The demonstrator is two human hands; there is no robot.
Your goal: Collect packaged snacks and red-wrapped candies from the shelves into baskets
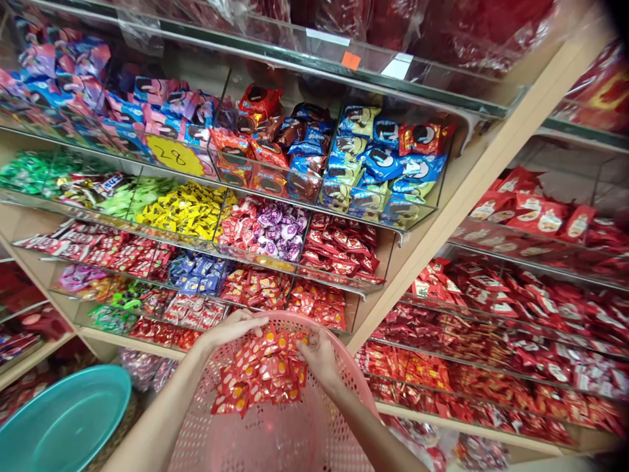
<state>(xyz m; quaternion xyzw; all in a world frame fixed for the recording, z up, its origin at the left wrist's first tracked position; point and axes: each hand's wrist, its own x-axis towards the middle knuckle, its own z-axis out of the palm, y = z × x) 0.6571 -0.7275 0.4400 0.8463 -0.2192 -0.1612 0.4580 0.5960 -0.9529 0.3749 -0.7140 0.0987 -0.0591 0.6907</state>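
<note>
A pink plastic colander basket with a perforated wall is below the shelves, in front of me. A heap of small red candy packets with orange and yellow spots lies against its far inner side. My left hand is at the basket's far left rim, beside the heap, its fingers stretched out. On the other side of the heap, my right hand has thumb and fingers bent around the packets at the edge. Part of its grip is hidden.
Clear-fronted candy shelves rise ahead, with a yellow price tag marked 28. A slanting wooden upright divides them from more red sweets at right. A teal basin stands at lower left.
</note>
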